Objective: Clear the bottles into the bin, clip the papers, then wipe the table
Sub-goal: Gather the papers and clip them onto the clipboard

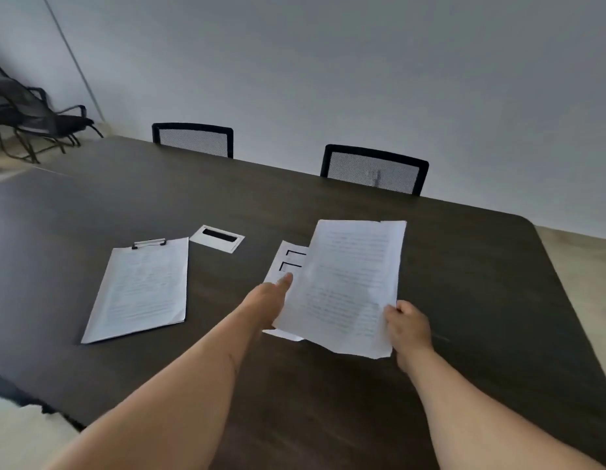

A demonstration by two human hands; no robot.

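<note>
A sheaf of printed white papers (349,286) is lifted off the dark table (464,266) at the middle right. My right hand (408,329) grips its near right corner. My left hand (269,301) reaches under the sheaf's left edge, its fingers partly hidden by the paper. Beneath lies another sheet with black bracket marks (288,262), flat on the table. To the left lies a clipboard (142,290) with papers under its metal clip (149,243). No bottles, bin or cloth are in view.
A white cable-port plate with a black slot (217,237) is set into the table behind the clipboard. Two mesh-backed chairs (193,140) (374,169) stand at the far edge. More chairs (27,113) are stacked in the far left corner.
</note>
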